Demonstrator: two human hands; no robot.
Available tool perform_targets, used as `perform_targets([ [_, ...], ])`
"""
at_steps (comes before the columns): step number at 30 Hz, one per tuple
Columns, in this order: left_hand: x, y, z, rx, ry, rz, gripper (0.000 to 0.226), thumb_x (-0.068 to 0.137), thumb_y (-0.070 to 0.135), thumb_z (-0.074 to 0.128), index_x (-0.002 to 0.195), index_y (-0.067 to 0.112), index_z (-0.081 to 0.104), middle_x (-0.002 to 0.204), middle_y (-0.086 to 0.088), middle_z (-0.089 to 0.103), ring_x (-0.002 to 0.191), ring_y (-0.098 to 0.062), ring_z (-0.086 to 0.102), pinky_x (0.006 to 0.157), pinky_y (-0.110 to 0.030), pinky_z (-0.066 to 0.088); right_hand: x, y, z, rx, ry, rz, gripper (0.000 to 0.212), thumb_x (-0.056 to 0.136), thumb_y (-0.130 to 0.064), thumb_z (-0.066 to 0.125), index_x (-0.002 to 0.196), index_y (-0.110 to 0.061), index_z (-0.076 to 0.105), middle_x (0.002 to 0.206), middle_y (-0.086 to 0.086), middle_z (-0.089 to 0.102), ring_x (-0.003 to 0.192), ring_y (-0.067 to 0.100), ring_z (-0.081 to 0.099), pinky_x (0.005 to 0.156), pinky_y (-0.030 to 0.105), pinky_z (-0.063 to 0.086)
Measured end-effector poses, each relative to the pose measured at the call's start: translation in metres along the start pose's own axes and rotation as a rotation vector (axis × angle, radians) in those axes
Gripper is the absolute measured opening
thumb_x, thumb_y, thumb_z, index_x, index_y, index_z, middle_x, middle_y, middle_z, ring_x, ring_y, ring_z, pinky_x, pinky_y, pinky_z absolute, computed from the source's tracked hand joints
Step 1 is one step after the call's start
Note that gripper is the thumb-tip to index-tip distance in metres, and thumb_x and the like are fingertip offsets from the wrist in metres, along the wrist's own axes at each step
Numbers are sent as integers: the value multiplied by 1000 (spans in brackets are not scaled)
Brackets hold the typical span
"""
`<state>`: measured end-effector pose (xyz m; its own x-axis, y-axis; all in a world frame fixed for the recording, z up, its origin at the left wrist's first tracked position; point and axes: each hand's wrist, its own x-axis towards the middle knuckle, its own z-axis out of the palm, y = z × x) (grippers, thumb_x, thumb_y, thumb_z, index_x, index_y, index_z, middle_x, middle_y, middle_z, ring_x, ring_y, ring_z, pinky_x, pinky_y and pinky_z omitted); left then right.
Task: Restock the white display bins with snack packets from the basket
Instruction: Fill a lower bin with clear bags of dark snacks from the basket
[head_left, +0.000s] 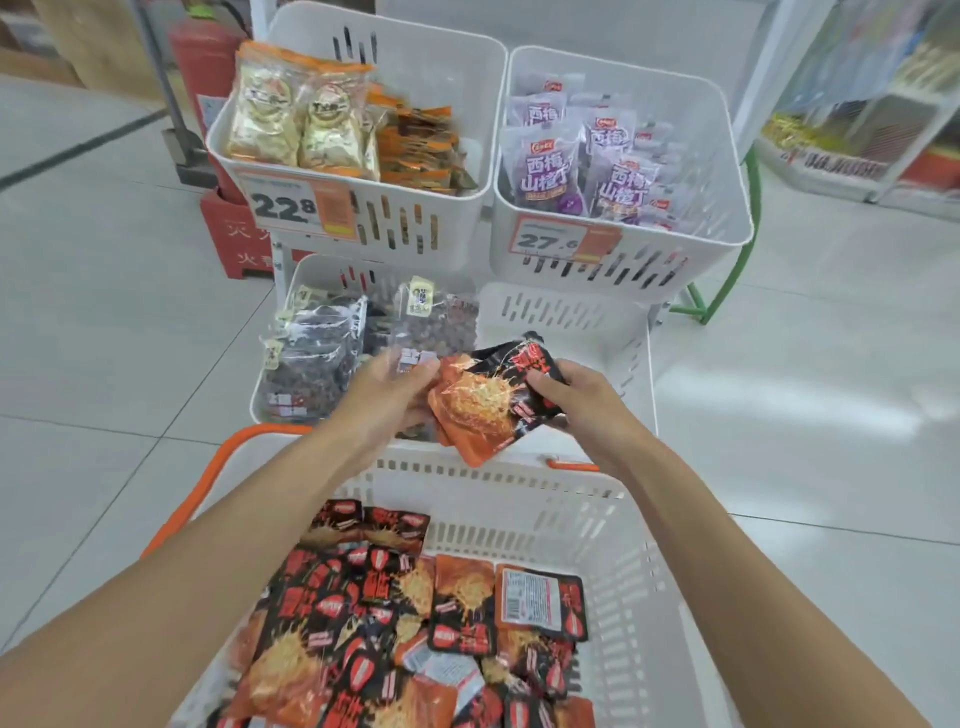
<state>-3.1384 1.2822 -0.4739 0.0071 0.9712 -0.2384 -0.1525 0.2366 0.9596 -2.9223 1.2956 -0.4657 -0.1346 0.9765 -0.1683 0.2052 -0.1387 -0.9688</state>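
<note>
Packets (493, 400), a thin orange-and-black stack, sit mid-frame between both hands. The left hand (387, 395) grasps the edge at 9 o'clock and the right hand (576, 400) pinches the edge at 3 o'clock. They hang past the far rim of the basket (641, 571), which fills 6 o'clock with more of the same. Just beyond, at 1 o'clock of the hands, is the low bin (571, 312).

I judge them light, soft and crinkly. The glossy film looks slippery, so a stack may fan apart; holding across the sealed edges seems safest.

A gold-snack bin (441, 67) at 11 o'clock and a purple-snack bin (719, 156) at 1 o'clock carry price tags (291, 205). Pale glossy floor tiles (805, 389) spread around, and a red extinguisher (205, 67) stands at 10 o'clock.
</note>
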Motion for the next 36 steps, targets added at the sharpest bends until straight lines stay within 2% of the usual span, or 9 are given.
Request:
perform_targets([
  [3, 22, 1, -17, 67, 61, 34, 76, 99, 27, 53, 157, 17, 6, 156, -9, 33, 106, -25, 67, 101, -38, 49, 25, 6, -36, -145, 175, -130, 6, 97, -14, 55, 98, -12, 61, 85, 2, 62, 78, 14, 58, 75, 24, 47],
  [5, 29, -3, -26, 108, 65, 39, 78, 99, 28, 53, 157, 15, 3, 159, -9, 26, 99, -21, 69, 92, -31, 52, 43, 15, -50, -416, 237, -229, 8, 97, -14, 55, 104, -12, 60, 88, -1, 61, 81, 15, 56, 70, 20, 43],
  [9, 40, -12, -28, 156, 104, 35, 76, 98, 26, 55, 156, 12, 9, 159, -10, 28, 93, -18, 70, 75, -20, 54, 77, 47, -24, -840, -98, -187, 22, 91, -22, 58, 107, -8, 60, 97, 12, 57, 88, 30, 57, 76, 34, 44],
  [14, 48, -21, -29, 169, 126, -7, 78, 97, 29, 57, 156, 13, 9, 161, -8, 23, 95, -17, 71, 68, -19, 54, 92, 93, -9, -745, -568, 170, 24, 95, -40, 57, 115, -25, 55, 115, -2, 57, 101, 16, 58, 82, 28, 48],
  [19, 47, -26, -29, 152, 90, -66, 79, 97, 27, 56, 157, 13, 5, 161, -9, 21, 95, -18, 71, 72, -21, 54, 86, 87, -19, -582, -518, 218, 25, 95, -41, 58, 115, -27, 63, 119, -6, 63, 109, 10, 58, 90, 20, 43],
  [22, 49, -23, -33, 69, 60, -122, 81, 96, 17, 58, 157, 14, 4, 163, -8, 14, 97, -21, 72, 77, -27, 57, 86, 67, -13, -451, -261, 91, 24, 89, -41, 66, 111, -30, 65, 119, -7, 63, 114, 14, 58, 95, 26, 44],
  [27, 42, 1, -29, 44, -140, -164, 54, 94, 2, 60, 143, 13, 40, 136, 2, 53, 102, -27, 70, 88, -37, 58, 84, 12, 29, 201, -313, 28, 50, 83, -14, 73, 128, -17, 52, 117, 10, 69, 106, 25, 66, 94, 37, 53],
  [31, 41, 29, -60, 422, 135, 165, 36, 89, 10, 68, 121, 24, 59, 108, 4, 66, 94, -11, 66, 81, -28, 56, 84, -10, 45, 11, -20, -132, 30, 89, 0, 65, 112, -16, 55, 109, 10, 65, 89, 19, 64, 75, 21, 53],
  [36, 38, 17, -118, 558, 327, 297, 24, 87, 2, 67, 101, 22, 67, 102, -1, 68, 88, -16, 62, 82, -32, 54, 82, -5, 50, 77, 24, -42, 29, 89, 1, 64, 115, -3, 52, 110, 16, 65, 96, 26, 65, 73, 25, 55],
])
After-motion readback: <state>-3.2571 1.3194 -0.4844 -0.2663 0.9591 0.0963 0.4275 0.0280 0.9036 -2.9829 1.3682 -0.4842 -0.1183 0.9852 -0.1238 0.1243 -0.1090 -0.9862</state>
